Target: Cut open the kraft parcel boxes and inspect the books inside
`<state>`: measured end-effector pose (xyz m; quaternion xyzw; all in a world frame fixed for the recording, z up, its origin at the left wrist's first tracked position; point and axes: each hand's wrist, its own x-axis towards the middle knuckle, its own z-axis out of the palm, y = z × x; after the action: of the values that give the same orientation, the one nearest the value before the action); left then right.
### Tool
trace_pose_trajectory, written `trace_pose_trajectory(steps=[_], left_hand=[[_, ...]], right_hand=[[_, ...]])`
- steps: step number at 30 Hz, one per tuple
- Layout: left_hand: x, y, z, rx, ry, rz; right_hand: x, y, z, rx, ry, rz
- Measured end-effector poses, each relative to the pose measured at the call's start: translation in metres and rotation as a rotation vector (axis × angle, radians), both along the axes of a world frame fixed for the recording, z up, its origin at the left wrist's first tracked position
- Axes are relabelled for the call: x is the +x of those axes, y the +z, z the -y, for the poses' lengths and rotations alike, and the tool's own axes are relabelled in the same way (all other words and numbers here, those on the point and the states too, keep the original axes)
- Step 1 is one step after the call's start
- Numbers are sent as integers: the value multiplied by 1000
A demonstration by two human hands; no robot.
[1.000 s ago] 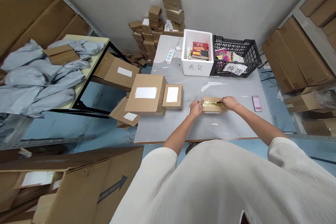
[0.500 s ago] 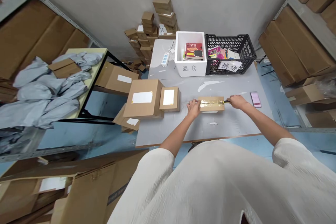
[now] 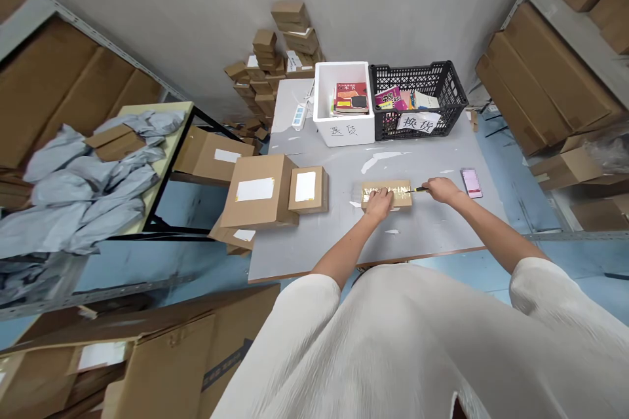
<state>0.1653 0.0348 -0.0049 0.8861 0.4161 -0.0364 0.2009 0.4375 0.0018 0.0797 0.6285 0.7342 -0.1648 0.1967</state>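
Note:
A small taped cardboard box (image 3: 401, 197) lies on the grey table (image 3: 339, 242) in front of me. My left hand (image 3: 379, 203) rests on top of its left half, fingers spread over the shiny tape. My right hand (image 3: 441, 190) is closed round the handle of a thin cutter (image 3: 419, 189), whose tip points left at the box's right end. Whether the blade touches the tape is too small to tell.
Left of it stand a smaller labelled box (image 3: 305, 200) and a larger one (image 3: 255, 193). Behind are a white foam box (image 3: 346, 129) and a black crate (image 3: 427, 121), both with books. A phone (image 3: 472, 182) lies at the right.
My left hand has moved from the box's left end onto its top. The cutter now shows more clearly between the box and my right hand. The camera view has shifted slightly.

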Motion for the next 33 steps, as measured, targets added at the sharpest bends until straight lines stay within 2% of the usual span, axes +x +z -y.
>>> trace_pose_trajectory(steps=[6,9,16,20,24,29,33], left_hand=[[2,3,1,1,1,-24],[0,4,0,22,-14,-52],[-22,3,-4,-2,11,-54],[-32,0,-5,-23,61,-23],[-34,-4,-7,-22,69,-15],[-34,-4,-7,-10,65,-25],[-34,0,-7,-17,73,-31]], right_hand=[[21,-7,5,13,-22,-57],[28,-17,7,8,-75,-127],[27,-59,14,-97,-378,-563],[14,-74,18,-239,-518,-759],[2,-78,22,-240,-582,-841],[-7,-76,22,-183,-573,-866],[-3,-71,20,-232,-565,-851]])
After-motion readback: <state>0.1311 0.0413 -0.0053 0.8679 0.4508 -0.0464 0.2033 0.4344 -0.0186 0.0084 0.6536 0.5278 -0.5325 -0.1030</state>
